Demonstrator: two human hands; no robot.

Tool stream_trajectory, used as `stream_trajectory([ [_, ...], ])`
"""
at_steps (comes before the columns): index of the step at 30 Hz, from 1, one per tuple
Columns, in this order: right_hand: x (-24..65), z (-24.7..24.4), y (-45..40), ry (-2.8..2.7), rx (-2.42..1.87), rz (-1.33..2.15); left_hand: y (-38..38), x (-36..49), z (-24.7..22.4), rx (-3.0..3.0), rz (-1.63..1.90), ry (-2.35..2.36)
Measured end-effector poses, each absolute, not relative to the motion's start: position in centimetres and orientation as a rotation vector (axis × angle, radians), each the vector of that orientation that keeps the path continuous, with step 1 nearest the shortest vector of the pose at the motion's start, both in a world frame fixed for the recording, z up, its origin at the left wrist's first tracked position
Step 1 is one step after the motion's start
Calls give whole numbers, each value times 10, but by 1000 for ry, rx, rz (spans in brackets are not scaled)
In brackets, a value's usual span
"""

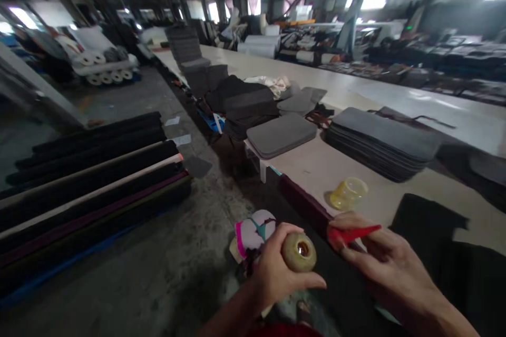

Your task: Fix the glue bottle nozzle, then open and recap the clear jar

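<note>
My left hand (276,266) is wrapped round a yellowish bottle (294,264), whose open round mouth faces up towards me. Between the fingers and thumb of my right hand (385,253) is a red pointed nozzle cap (353,233), its tip aimed to the right and apart from the bottle. Just beyond the right hand, a see-through yellow cup (348,194) stands on the pale table (306,166). Dark maroon cloth (304,200) hangs along the table's near edge, close to both hands.
Stacks of grey rounded panels (280,136) and darker panels (381,139) lie on the table. Dark cut pieces (429,221) lie at the right. Fabric rolls (90,189) cover the floor at left. A bundle with pink trim (253,231) sits below the left hand.
</note>
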State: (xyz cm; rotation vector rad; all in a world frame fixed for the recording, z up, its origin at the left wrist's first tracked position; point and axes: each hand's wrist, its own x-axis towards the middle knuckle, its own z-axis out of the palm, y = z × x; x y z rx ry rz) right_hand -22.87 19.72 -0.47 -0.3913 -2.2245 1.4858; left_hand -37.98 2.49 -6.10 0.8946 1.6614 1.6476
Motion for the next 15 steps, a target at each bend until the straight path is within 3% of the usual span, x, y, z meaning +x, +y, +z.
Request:
stream_trajectory([
  [7, -201, 27, 163, -2367, -274, 1086, 37, -365, -53, 1121, 1499, 1550],
  [15, -170, 26, 146, -2404, -500, 1104, 41, -343, -56, 1298, 1428, 1433],
])
